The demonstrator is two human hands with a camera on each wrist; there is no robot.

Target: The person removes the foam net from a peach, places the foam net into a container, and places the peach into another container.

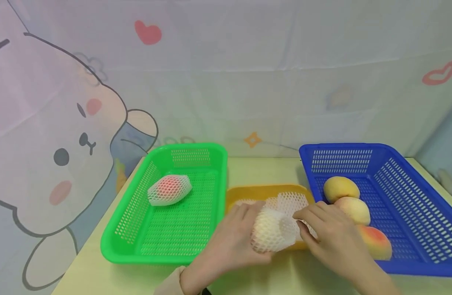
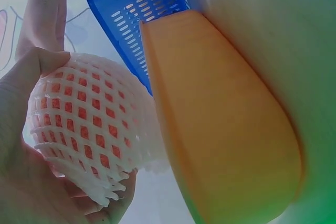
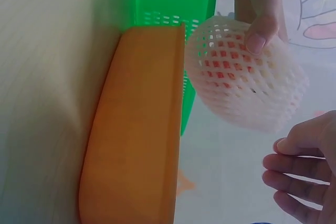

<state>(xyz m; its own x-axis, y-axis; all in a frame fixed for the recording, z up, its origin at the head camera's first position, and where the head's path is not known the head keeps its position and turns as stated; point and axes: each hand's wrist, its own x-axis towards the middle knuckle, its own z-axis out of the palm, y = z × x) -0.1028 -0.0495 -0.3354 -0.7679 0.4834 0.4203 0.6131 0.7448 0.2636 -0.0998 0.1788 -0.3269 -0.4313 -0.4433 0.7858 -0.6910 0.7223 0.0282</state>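
Note:
In the head view my left hand [image 1: 235, 235] grips a peach in a white foam net [image 1: 267, 230], above the front of the orange-yellow basket [image 1: 261, 190]. Reddish skin shows through the mesh of this netted peach [image 2: 86, 114] in the left wrist view, with my thumb and fingers round it. Close to the net's loose end is my right hand [image 1: 331, 233], its fingers bent. The right wrist view shows this right hand [image 3: 304, 166] apart from the net with nothing between thumb and fingers. More foam nets [image 1: 292, 201] lie in the orange-yellow basket.
On the left stands a green basket [image 1: 222, 184] holding one netted peach [image 1: 170, 190]. A blue basket [image 1: 425, 268] on the right holds several bare peaches [image 1: 341, 189] along its left side. Behind the table hangs a printed cloth [image 1: 226, 90].

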